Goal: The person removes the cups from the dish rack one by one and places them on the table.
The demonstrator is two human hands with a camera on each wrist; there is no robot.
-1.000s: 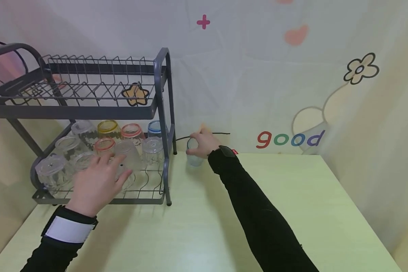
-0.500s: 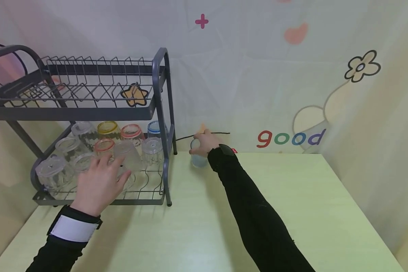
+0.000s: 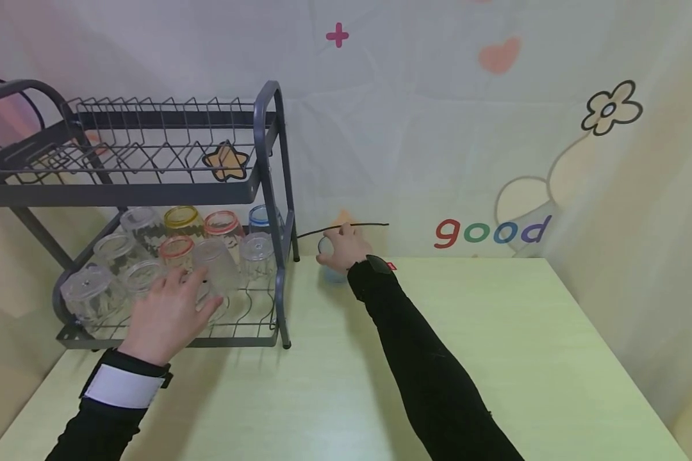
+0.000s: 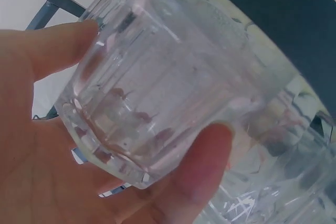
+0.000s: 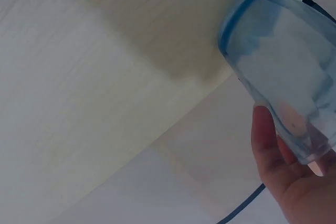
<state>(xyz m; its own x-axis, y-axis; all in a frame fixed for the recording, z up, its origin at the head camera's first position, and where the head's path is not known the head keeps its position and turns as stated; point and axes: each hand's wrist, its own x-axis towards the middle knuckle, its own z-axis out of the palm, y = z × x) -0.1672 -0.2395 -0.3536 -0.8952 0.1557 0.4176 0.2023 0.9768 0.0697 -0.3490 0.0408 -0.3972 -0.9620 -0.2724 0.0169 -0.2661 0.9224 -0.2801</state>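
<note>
My left hand [image 3: 164, 314] is at the front of the dish rack's lower tier. In the left wrist view its thumb and fingers hold a clear faceted glass [image 4: 157, 77] from around its base end. Near the back edge of the table, right of the rack, my right hand [image 3: 346, 248] grips a glass with a blue rim [image 5: 283, 61]. This glass is upside down, blue rim toward the tabletop; whether the rim touches the surface I cannot tell. From the head, the right hand hides much of it.
The two-tier dark metal dish rack [image 3: 115, 194] stands at left. Its lower tier bears several upturned glasses, including a yellow-rimmed glass [image 3: 182, 218] and a red-rimmed glass [image 3: 222, 223]. A printed curtain [image 3: 415, 128] hangs behind the pale table [image 3: 496, 346].
My right hand shifts the blue-rimmed glass slightly right, then slightly back left and lower. The left hand stays almost in place. The head view has turned a little.
</note>
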